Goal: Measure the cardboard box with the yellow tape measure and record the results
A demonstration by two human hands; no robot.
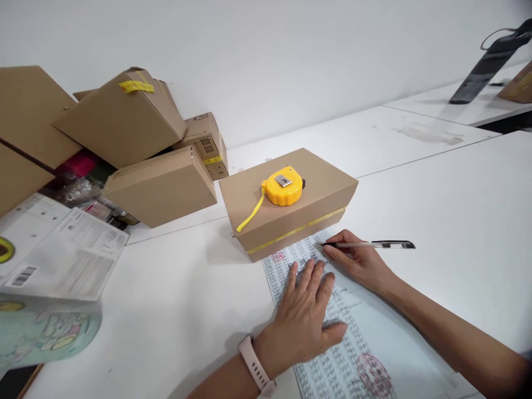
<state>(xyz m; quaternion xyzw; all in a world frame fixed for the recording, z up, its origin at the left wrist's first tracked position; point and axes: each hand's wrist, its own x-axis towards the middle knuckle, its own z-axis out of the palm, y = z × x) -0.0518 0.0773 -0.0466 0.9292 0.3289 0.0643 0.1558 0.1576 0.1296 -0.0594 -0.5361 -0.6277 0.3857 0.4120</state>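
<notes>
On the white table, we have a printed sheet lying right by a cardboard box that carries a yellow tape measure. Our left hand lies palm down on the sheet, fingers somewhat spread and thumb out to the side, gripping nothing. Our right hand pinches a pen between thumb and fingers at the end of the sheet nearest the box. We judge the step in hand to be writing, though we cannot tell whether the tip touches down. The next move, we think, calls for a sheet held steady and a small, controlled stroke. The pen's tip points left and its clip end right, so its long axis runs nearly level across our view.
</notes>
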